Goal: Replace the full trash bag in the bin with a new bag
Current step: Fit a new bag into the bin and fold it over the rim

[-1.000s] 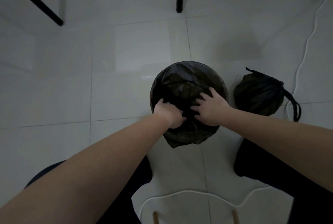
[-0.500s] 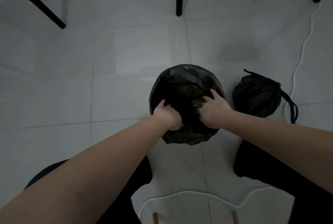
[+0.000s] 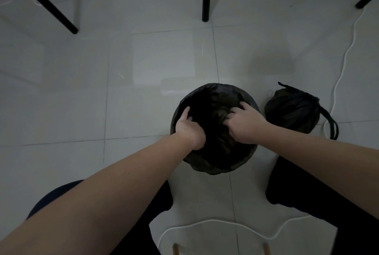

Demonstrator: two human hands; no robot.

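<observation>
Black film of the new bag (image 3: pixel 213 100), thin and slack, lines the bin (image 3: pixel 217 167) on the floor. The left hand (image 3: pixel 189 129) curls over the near-left rim, gripping that film, and the right hand (image 3: pixel 246 125) hooks bent fingers into bunched plastic on the right side. Light, slippery and easily torn, I'd say, so best taken at the hem and stretched over the rim; the full tied bag (image 3: pixel 291 111) sits just beside the bin.
</observation>
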